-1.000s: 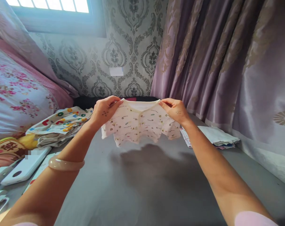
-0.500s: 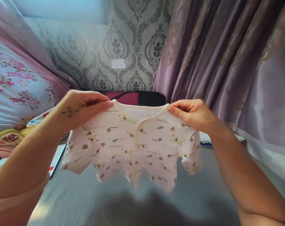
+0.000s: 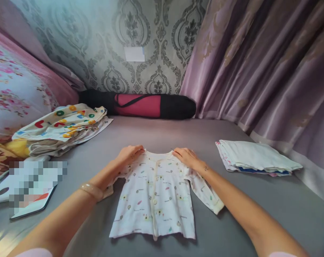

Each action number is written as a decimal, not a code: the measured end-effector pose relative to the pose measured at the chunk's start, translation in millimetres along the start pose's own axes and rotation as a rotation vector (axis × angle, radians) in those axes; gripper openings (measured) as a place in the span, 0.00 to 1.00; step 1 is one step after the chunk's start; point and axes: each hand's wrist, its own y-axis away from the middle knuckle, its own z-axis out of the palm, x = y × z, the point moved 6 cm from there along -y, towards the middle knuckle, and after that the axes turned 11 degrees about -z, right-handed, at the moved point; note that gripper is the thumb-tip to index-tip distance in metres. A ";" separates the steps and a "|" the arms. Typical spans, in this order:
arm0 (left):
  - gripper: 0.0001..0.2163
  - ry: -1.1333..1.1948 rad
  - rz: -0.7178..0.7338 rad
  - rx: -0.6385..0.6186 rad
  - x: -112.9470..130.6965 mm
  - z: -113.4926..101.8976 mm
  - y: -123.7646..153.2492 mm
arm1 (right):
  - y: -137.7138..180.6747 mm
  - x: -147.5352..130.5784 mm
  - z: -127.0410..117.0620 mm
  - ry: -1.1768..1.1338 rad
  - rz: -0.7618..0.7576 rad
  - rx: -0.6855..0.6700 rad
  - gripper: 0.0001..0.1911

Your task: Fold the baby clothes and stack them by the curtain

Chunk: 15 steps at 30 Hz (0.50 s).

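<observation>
A small white baby shirt [image 3: 169, 200] with long sleeves, a buttoned front and a scattered small print lies spread face up on the grey bed sheet [image 3: 212, 235]. At its left shoulder corner, my left hand [image 3: 130, 154] is closed on the fabric beside the neckline. My right hand [image 3: 187, 157] grips the opposite shoulder the same way. Both sleeves reach outward beneath my forearms, and the left one is partly covered by my arm. The lower hem points towards me.
Folded white clothes [image 3: 258, 155] lie stacked at the right. Patterned clothes [image 3: 62, 123] are heaped at the left, behind a tablet-like device [image 3: 41, 200], partly blurred. A long black and red bag [image 3: 140, 105] rests along the wall, and purple curtains [image 3: 231, 64] hang at the right.
The shirt has come down from being held up in the air and now lies flat on the bed. Both hands have lowered with it, still holding its shoulders. The view has tilted down.
</observation>
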 end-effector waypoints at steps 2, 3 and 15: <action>0.21 -0.050 0.005 0.030 0.2 -5.8 -7.3 | -8.9 4.0 0.1 0.071 -0.009 -0.007 0.16; 0.21 -0.074 0.005 0.043 -0.1 -8.8 -11.8 | -14.4 7.1 0.2 0.103 -0.007 -0.012 0.16; 0.20 -0.203 -0.004 0.099 -19.6 -19.6 -81.4 | -84.6 44.7 2.5 0.201 -0.017 -0.034 0.16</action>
